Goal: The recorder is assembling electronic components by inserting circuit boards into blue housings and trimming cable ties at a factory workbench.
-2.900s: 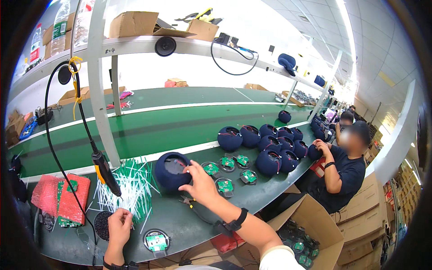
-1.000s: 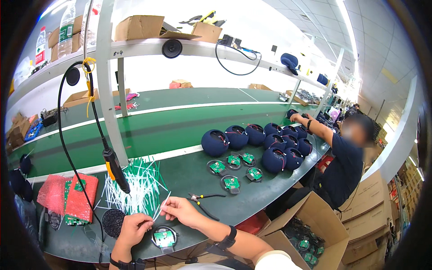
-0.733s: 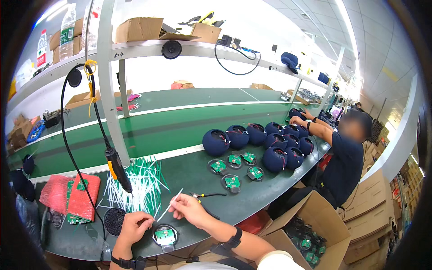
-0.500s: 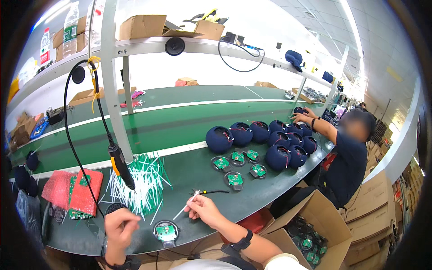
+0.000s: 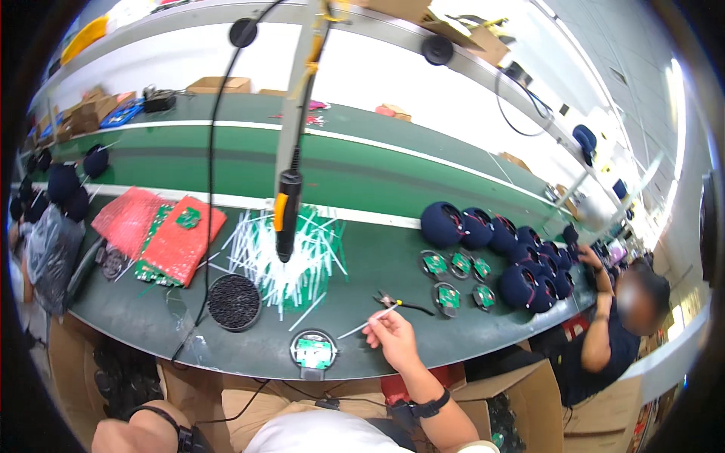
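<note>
Head view: right hand (image 5: 391,336) raised over the front of the dark green table (image 5: 381,264); thumb and fingertips together, pinched on a thin white strip (image 5: 355,329); strip slants down-left, its low end just beside the rim of a black round part with a green board (image 5: 313,352); cannot tell if they touch; that part lies flat at the table's front edge, left of the right hand; left hand (image 5: 124,436) is at the lower left, off the table, near an open cardboard box (image 5: 72,366) with dark pieces inside; its fingers are cut off by the frame, so cannot tell whether apart or together, or what they hold; black dish of small dark pieces (image 5: 238,329) left of the round part; pile of white strips (image 5: 302,264) behind, black-and-orange tool (image 5: 287,215) hanging in front of it; pliers (image 5: 411,305) with yellow-and-black handles near the right hand; more round parts with green boards (image 5: 447,300) and navy spheres (image 5: 442,224) farther right; co-worker's hand (image 5: 590,257) by the far spheres.
</note>
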### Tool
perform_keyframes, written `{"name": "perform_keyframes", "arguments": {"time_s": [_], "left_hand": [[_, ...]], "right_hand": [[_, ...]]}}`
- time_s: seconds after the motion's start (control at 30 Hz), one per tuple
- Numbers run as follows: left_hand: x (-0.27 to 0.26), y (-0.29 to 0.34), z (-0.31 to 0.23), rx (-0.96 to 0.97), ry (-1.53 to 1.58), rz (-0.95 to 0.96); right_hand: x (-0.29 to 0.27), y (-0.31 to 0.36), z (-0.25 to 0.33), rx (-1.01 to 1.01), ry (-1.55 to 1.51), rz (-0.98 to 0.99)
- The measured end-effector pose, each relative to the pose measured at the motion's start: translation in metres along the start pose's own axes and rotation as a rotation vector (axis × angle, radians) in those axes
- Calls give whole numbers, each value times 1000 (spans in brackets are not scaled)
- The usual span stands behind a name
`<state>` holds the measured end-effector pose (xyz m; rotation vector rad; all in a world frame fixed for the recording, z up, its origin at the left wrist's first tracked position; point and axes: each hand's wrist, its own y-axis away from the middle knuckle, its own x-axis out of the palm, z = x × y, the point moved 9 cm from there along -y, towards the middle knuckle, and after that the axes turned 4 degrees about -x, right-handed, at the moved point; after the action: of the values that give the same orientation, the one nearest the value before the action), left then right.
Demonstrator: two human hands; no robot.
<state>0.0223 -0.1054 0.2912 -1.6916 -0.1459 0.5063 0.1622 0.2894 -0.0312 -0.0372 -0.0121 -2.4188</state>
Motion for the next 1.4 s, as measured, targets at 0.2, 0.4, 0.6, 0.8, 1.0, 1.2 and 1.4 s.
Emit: {"name": "perform_keyframes", "arguments": {"time_s": [0.2,0.4,0.6,0.8,1.0,1.2,1.4], "left_hand": [[26,134,106,-843,-451,-64],[46,247,190,-1282,-314,-214],[51,263,193,-1272,-348,-131],[52,254,192,-1201,-416,-89],[54,253,194,-1235,-403,-94],[52,254,192,-1227,-441,-99],[55,248,188,-1163,-486,-78]], "right_hand": [[12,-19,21,102,6,17],[29,-155,50,-84,330,40],[32,-244,20,-118,1014,50],[38,-268,-16,133,668,156],[41,-303,11,-190,1155,26],[56,-268,34,-153,997,114],[68,-117,95,-383,918,294]]}}
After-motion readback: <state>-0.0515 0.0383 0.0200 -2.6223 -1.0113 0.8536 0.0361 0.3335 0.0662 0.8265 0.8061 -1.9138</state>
